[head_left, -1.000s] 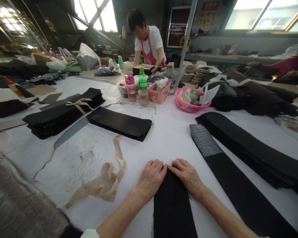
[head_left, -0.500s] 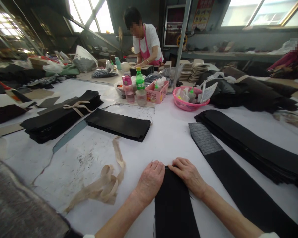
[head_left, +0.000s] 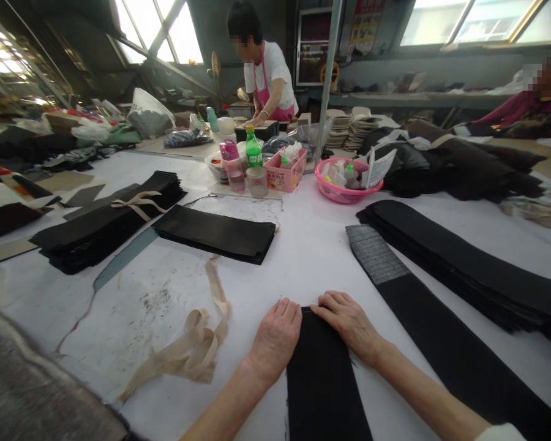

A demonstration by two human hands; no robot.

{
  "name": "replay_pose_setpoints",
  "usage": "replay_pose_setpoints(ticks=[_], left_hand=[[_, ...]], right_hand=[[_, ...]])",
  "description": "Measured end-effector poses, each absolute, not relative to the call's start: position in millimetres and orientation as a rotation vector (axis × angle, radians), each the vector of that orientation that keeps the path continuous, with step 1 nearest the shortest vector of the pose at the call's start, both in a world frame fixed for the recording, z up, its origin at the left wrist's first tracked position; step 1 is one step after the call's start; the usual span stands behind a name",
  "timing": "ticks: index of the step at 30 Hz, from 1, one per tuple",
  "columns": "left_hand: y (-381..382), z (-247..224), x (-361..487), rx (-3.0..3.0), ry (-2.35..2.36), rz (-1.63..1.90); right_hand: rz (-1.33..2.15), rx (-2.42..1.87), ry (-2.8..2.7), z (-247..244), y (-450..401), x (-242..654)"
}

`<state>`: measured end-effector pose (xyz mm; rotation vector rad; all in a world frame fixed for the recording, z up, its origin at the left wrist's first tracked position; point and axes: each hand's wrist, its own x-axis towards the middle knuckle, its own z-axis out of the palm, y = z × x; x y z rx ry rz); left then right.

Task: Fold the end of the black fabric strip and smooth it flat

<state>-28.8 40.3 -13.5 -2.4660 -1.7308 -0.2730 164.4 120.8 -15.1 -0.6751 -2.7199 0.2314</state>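
Observation:
A long black strip (head_left: 324, 373) of leather-like material lies lengthwise on the white tabletop in front of me. At its far left corner, my left hand (head_left: 278, 337) has its fingers closed on the edge. My right hand (head_left: 349, 321) grips the far right corner, thumb at the end of the strip and fingers bent. The fingertips' undersides are hidden. Right of it lies another long black strip (head_left: 422, 312) with a grey patterned patch (head_left: 376, 254) at its far end.
Stacks of black pieces lie at right (head_left: 459, 269) and left (head_left: 215, 233); another stack (head_left: 105, 220) is tied with cloth. A loose beige ribbon (head_left: 197, 343) lies left. A pink basin (head_left: 344, 195), a pink box (head_left: 287, 177) and a green bottle (head_left: 253, 150) stand beyond. A co-worker (head_left: 270, 76) works across.
My view has shifted slightly, so the surroundings sit a little further left. Both hands stay at the strip's far end, and slightly more of its end edge shows between them.

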Motion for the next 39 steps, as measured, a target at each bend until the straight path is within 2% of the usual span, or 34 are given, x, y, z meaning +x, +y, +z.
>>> replay_pose_setpoints(ticks=[24, 39], left_hand=[[28.3, -25.7, -39.6, -2.315, -1.646, -0.221], [17.3, -30.0, -43.6, -2.231, -1.694, -0.208]], right_hand=[[0.177, -0.7, -2.688, -15.9, 120.4, 176.6], [0.297, -0.807, -2.641, -17.6, 115.3, 188.3]])
